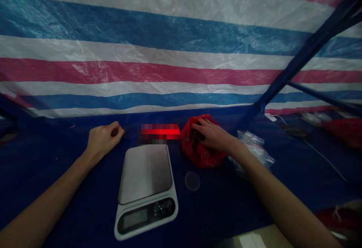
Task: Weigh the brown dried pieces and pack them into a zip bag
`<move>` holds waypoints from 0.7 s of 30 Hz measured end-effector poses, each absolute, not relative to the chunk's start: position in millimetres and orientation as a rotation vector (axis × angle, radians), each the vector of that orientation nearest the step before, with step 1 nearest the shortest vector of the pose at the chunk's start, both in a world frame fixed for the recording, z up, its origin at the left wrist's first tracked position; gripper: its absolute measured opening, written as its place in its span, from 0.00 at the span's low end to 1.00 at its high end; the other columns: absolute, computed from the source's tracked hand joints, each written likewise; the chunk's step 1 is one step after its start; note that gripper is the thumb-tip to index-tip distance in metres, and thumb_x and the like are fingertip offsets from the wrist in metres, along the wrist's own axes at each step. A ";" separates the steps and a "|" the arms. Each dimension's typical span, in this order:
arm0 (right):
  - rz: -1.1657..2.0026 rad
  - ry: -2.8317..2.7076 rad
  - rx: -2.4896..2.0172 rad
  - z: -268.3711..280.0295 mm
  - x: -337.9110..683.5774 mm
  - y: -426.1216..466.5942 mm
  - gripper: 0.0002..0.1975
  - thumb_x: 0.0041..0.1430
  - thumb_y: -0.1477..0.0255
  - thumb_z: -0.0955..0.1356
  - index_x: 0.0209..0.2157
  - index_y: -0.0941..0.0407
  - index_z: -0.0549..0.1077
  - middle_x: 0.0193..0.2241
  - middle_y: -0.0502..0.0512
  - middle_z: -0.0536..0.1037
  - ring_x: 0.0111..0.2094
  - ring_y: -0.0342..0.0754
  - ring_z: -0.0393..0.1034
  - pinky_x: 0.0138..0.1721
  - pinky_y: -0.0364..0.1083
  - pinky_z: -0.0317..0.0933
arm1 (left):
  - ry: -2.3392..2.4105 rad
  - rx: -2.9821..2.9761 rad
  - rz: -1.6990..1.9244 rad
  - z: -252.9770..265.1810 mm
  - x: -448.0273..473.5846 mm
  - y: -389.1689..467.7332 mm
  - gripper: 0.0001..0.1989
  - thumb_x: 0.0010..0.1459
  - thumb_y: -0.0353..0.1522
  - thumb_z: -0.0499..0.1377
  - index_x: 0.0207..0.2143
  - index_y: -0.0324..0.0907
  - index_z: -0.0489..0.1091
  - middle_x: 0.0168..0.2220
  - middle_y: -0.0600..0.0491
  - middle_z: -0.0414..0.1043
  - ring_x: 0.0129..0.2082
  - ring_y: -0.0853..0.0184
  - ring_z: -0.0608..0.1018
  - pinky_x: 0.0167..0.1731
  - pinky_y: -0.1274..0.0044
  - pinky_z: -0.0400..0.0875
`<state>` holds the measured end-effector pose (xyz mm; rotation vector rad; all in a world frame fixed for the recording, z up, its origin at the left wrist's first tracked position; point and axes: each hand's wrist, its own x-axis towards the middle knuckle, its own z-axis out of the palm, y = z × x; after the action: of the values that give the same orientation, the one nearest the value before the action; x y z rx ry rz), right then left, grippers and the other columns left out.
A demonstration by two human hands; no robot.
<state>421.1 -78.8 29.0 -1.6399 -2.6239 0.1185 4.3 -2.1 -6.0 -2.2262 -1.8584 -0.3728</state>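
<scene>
My right hand (212,135) reaches into a red plastic bag (201,153) on the blue table, with its fingers curled over dark contents inside. My left hand (104,138) rests on the table as a loose fist, left of a blurred red box (158,133), and nothing shows in it. A white kitchen scale (145,189) with a steel platform lies between my forearms, its display facing me.
A small round clear lid (192,181) lies right of the scale. Clear plastic bags (254,148) are heaped beside my right wrist. A striped tarp (169,44) forms the back wall. A white cable (319,152) and a red bag (343,131) lie far right.
</scene>
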 end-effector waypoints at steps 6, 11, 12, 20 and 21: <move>0.055 -2.627 -1.494 28.0 425.7 -74.1 0.16 0.68 0.74 0.69 0.56 0.57 0.75 0.54 0.66 0.74 0.53 0.60 0.74 0.54 0.56 0.68 | -1.846 -2.279 -0.384 -5.5 6.3 -5.7 0.14 0.64 0.40 0.50 0.27 0.45 0.65 0.24 0.50 0.70 0.25 0.62 0.71 0.30 0.72 0.54; 0.017 -2.564 -1.355 29.8 422.2 -72.4 0.10 0.70 0.75 0.67 0.50 0.56 0.75 0.48 0.61 0.76 0.46 0.55 0.74 0.49 0.51 0.67 | -1.823 -2.297 -0.475 -6.4 5.4 -5.9 0.14 0.63 0.40 0.50 0.26 0.45 0.63 0.24 0.50 0.68 0.24 0.61 0.68 0.31 0.71 0.53; 0.017 -2.545 -1.321 31.3 420.5 -72.7 0.08 0.71 0.74 0.66 0.49 0.56 0.76 0.47 0.61 0.77 0.46 0.54 0.74 0.48 0.51 0.66 | -1.830 -2.302 -0.501 -5.6 5.5 -6.3 0.14 0.63 0.40 0.50 0.26 0.45 0.63 0.24 0.50 0.68 0.25 0.62 0.68 0.31 0.71 0.53; 0.000 -2.435 -1.248 35.2 409.6 -76.7 0.11 0.75 0.70 0.64 0.40 0.56 0.76 0.40 0.59 0.81 0.41 0.52 0.76 0.44 0.48 0.63 | -1.830 -2.310 -0.793 -1.2 7.7 -15.7 0.14 0.60 0.41 0.51 0.23 0.45 0.62 0.22 0.53 0.66 0.24 0.65 0.68 0.31 0.72 0.55; -0.021 -2.436 -1.268 34.2 409.4 -76.9 0.11 0.75 0.69 0.64 0.40 0.56 0.77 0.40 0.60 0.82 0.41 0.53 0.76 0.44 0.49 0.62 | -1.827 -2.309 -0.823 -1.4 7.5 -16.2 0.15 0.60 0.41 0.51 0.23 0.45 0.61 0.22 0.53 0.65 0.23 0.65 0.68 0.30 0.72 0.55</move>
<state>409.4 -76.9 34.2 -1.2680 -2.4356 -0.0213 7.5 -16.2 -1.4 -2.3089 -1.8274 -0.8228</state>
